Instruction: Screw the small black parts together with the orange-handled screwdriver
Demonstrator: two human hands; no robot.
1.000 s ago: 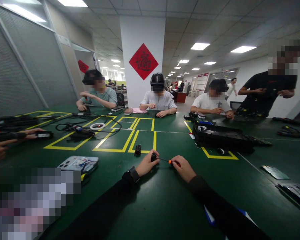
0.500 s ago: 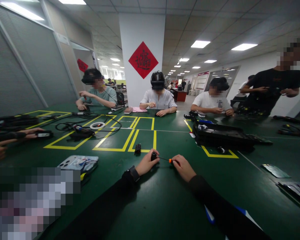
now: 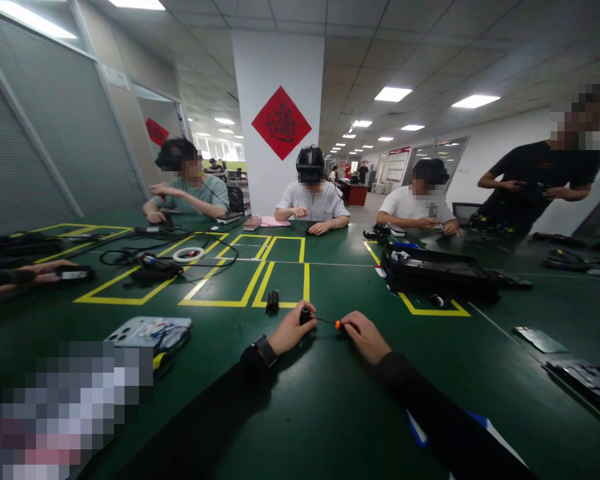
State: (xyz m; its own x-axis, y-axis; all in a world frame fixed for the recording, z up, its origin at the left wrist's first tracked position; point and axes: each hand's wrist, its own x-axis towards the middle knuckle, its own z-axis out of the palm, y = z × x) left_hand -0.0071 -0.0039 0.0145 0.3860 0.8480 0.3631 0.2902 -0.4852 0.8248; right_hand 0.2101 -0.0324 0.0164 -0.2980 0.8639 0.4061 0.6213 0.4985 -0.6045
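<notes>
My left hand [image 3: 291,329], with a dark watch on its wrist, is closed around a small black cylindrical part [image 3: 305,314]. Between the fingers of my right hand [image 3: 367,335] is the handle of a screwdriver with an orange collar [image 3: 338,325]. Its thin shaft points left to the black part; whether the tip touches it I cannot tell. Just beyond my left hand, a short black cylindrical piece [image 3: 273,301] rests on the green table [image 3: 320,413]. A blue-and-white item [image 3: 417,430] lies partly hidden under my right forearm.
A long black casing [image 3: 440,270] lies at the right, with flat panels [image 3: 540,339] nearer the edge. On the left are cables [image 3: 125,257], a white ring [image 3: 189,255] and a clear bag [image 3: 150,330]. A co-worker's hand [image 3: 45,271] reaches in; several people sit opposite.
The view has shifted slightly, so the scene sits a little further left. Both hands keep their grip in nearly the same pose.
</notes>
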